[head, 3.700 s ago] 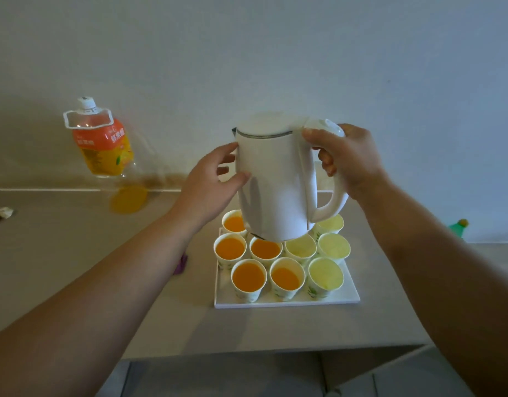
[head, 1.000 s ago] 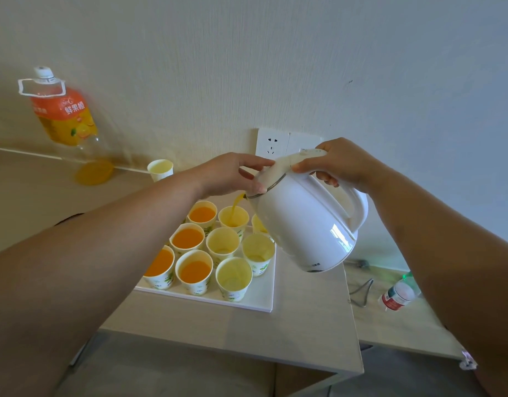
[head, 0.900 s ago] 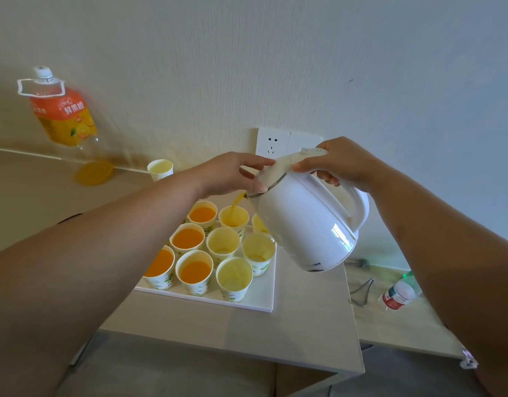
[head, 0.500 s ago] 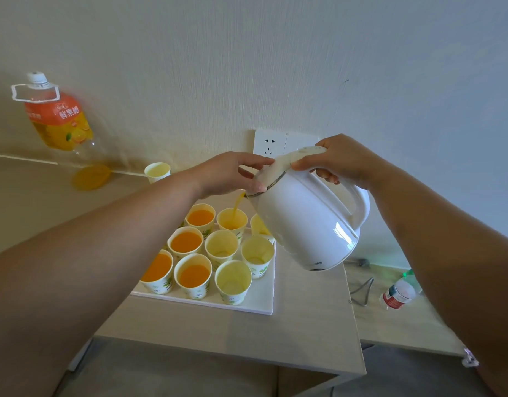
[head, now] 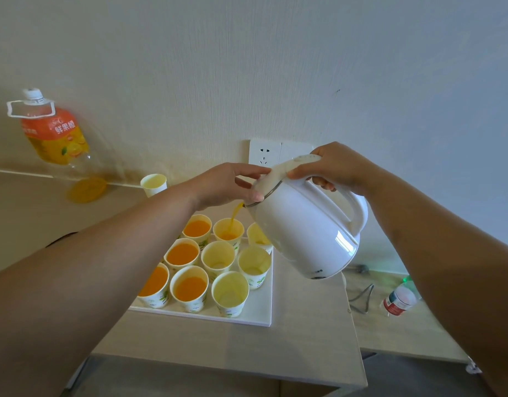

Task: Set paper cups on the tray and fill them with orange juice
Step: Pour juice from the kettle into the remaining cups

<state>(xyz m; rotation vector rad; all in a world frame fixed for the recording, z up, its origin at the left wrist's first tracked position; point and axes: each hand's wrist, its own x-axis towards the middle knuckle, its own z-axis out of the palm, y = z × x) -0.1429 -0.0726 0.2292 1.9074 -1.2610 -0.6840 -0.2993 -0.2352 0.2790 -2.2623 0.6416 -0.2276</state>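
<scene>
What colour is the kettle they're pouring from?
The kettle is white with a thin silver rim band; the head view shows it best.

kettle (head: 304, 239) white | cups (head: 230, 308) cream (green leaf print) | juice (head: 189, 287) orange | tray (head: 260, 314) white

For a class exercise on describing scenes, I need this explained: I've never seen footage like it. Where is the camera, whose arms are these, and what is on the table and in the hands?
There is no machine: a person wears a wide-angle camera on the head, so you look down along their arms. The right hand grips the handle of a white kettle, tilted so juice streams into a back-row cup. The left hand rests on its lid. On the table a tray carries nine cups: four hold juice, one is filling, the rest look empty. A spare cup and a juice bottle stand by the wall; a small bottle sits to the right.
</scene>
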